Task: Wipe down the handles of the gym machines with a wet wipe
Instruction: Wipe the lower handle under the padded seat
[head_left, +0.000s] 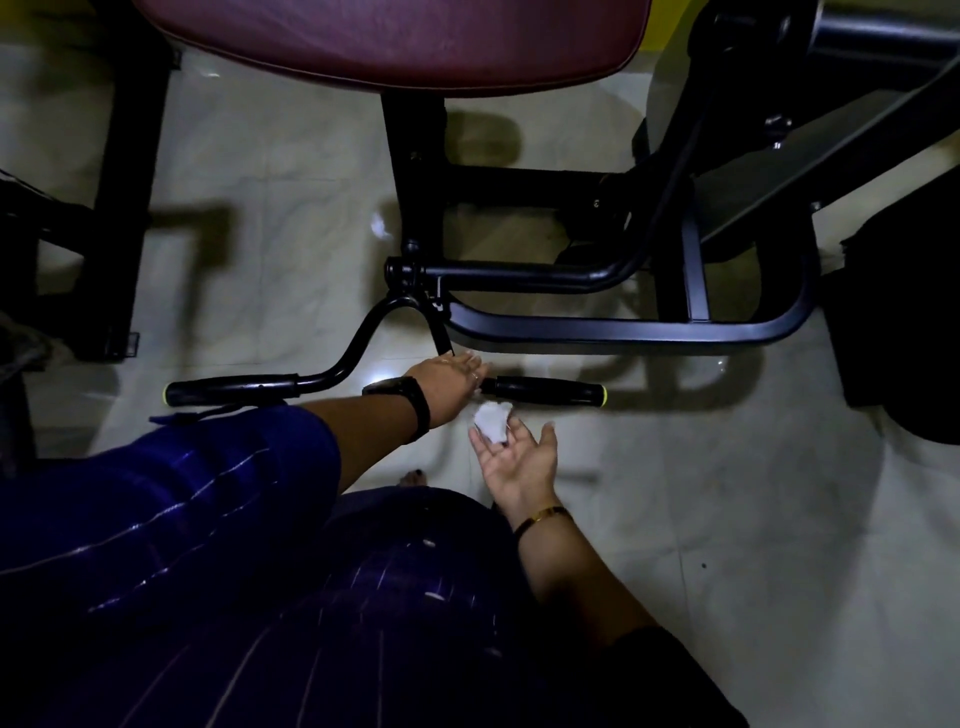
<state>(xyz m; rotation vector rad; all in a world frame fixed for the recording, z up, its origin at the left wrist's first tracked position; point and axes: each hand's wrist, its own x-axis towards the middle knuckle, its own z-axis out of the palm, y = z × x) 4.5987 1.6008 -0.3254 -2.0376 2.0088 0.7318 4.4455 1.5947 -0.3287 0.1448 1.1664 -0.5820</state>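
Wet wipe (491, 423), white and crumpled, is carried on the outstretched fingers (514, 431) of the right hand (519, 460). This hand is turned palm up, with the fingers spread wide and the thumb held apart from the wipe. Just beyond those fingers the right handle grip (550, 392) is seen, black with a yellow-green end cap and a little apart from the wipe. The left hand (447, 376) is laid on the bare bar at the inner end of that grip, its fingers (475, 366) stretched nearly straight and close together. The left handle grip (231, 389) is found well behind the left wrist. A maroon seat pad (395, 41) is seen far beyond both hands, over a pale tiled floor (701, 519).
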